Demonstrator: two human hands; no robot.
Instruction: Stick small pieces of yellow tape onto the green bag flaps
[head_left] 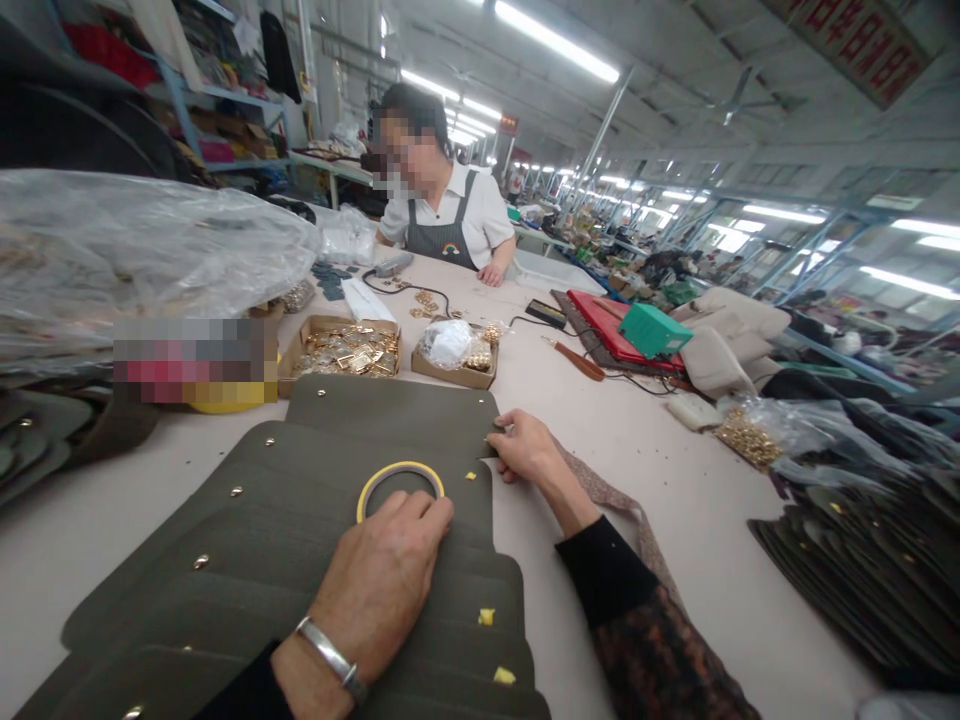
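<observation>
Overlapping dark olive panels (pixel 315 520) lie in a fanned row on the table, with small metal studs along their left side and bits of yellow tape (pixel 487 617) near the right. My left hand (pixel 382 580), a silver bangle at its wrist, is closed on a roll of yellow tape (pixel 362 498) above the panels. At the right edge of the farthest panel (pixel 390 405), my right hand (pixel 521 447) has its thumb and fingers pinched together at the corner. Whatever small piece may be between those fingertips is too small to tell.
Boxes of gold metal parts (pixel 349 350) and wrapped pieces (pixel 457 370) stand beyond the panels. A person in an apron (pixel 450 225) is across the table (pixel 600 470). Stacked dark panels (pixel 862 590) lie right; a large plastic bag (pixel 150 260) is left.
</observation>
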